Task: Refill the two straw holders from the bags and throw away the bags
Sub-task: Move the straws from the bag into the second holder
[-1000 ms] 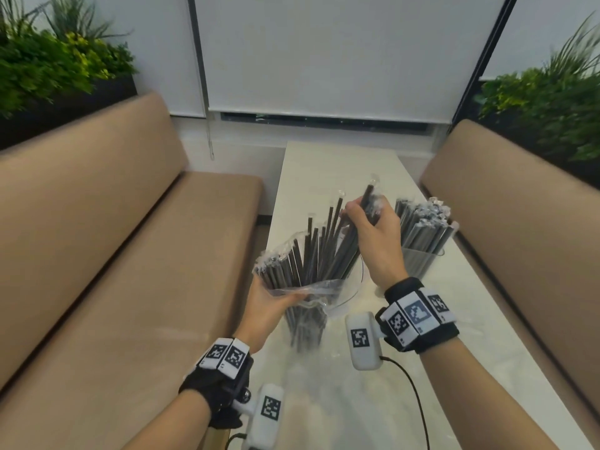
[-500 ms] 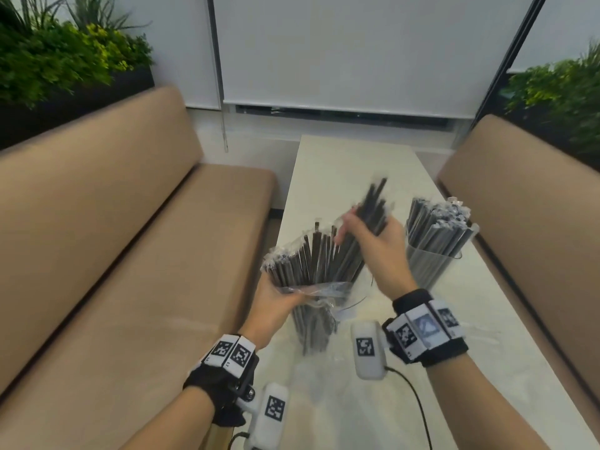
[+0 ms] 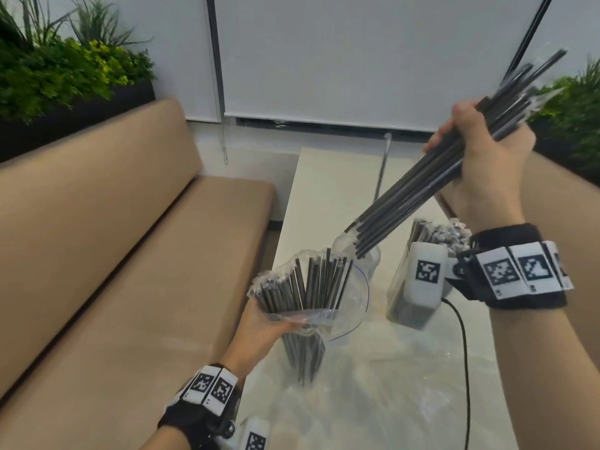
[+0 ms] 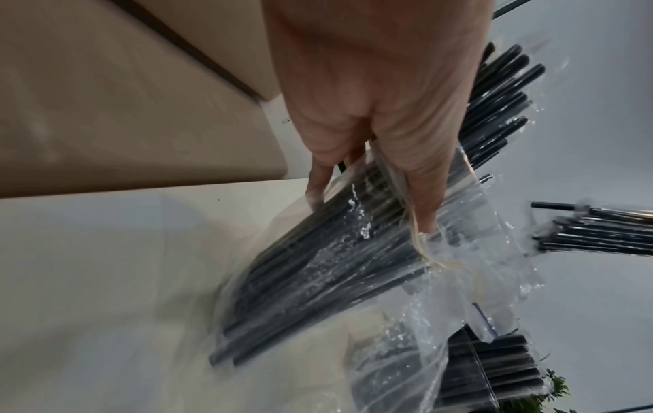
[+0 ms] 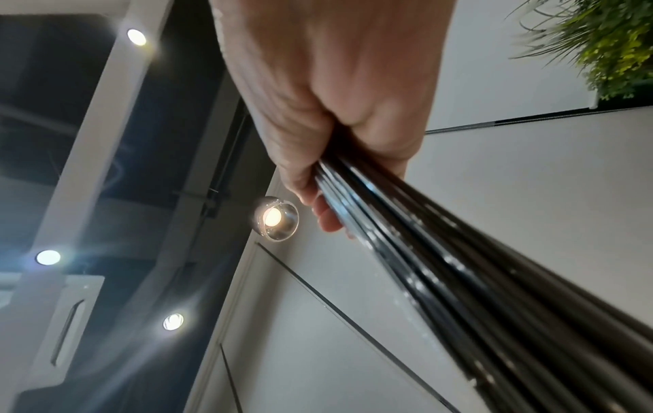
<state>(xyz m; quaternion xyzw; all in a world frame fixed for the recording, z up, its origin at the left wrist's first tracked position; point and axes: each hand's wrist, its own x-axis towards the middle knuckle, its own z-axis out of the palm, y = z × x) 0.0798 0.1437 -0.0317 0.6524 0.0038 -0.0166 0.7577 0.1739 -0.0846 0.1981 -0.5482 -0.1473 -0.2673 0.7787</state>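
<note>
- My right wrist camera (image 3: 425,277) hides most of the filled straw holder (image 3: 397,297) on the table (image 3: 328,196); a second holder is hard to make out.
- Since a second ago my right hand (image 3: 487,160) has lifted its fistful of straws (image 3: 422,196) clear, up to the right.
- My left hand (image 3: 259,323) grips the clear bag (image 3: 324,319), near left, black wrapped straws upright inside.
</note>
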